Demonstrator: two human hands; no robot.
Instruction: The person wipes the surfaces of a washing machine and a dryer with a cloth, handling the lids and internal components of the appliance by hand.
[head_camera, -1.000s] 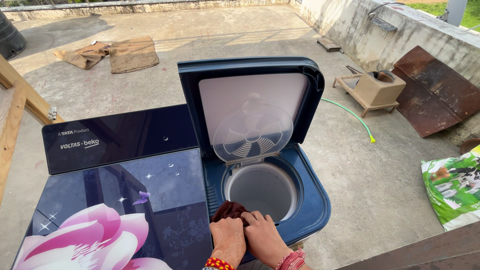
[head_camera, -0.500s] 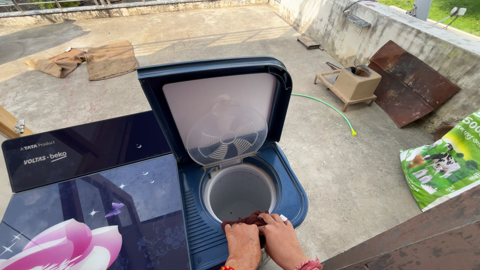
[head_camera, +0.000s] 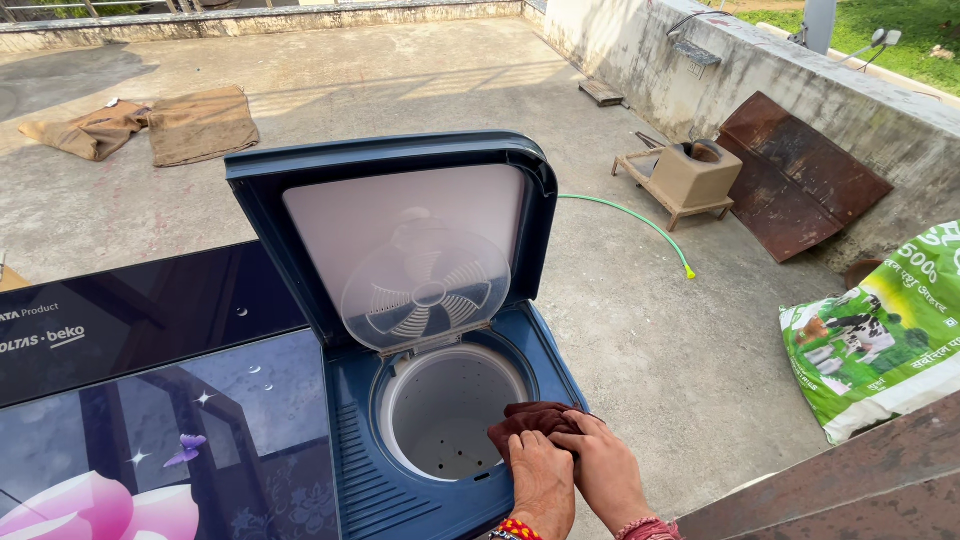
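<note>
A dark blue twin-tub washing machine stands before me with its spinner lid (head_camera: 400, 215) raised and a clear inner cover (head_camera: 425, 290) tipped up against it. The white spinner drum (head_camera: 440, 405) below is open. My left hand (head_camera: 540, 480) and my right hand (head_camera: 600, 470) sit side by side at the drum's near right rim, both gripping a bunched dark maroon cloth (head_camera: 530, 418) that rests on that rim. Red and bead bracelets show on both wrists.
The closed glossy wash lid (head_camera: 180, 420) with a pink flower print lies to the left. On the concrete roof are brown sacks (head_camera: 160, 125), a green hose (head_camera: 640, 225), a clay stove on a wooden stand (head_camera: 690, 175), rusty sheets (head_camera: 800, 180) and a green printed bag (head_camera: 880, 330).
The view has shifted, so the machine sits further left in frame. My hands and the cloth have moved from the drum's near edge to its right rim.
</note>
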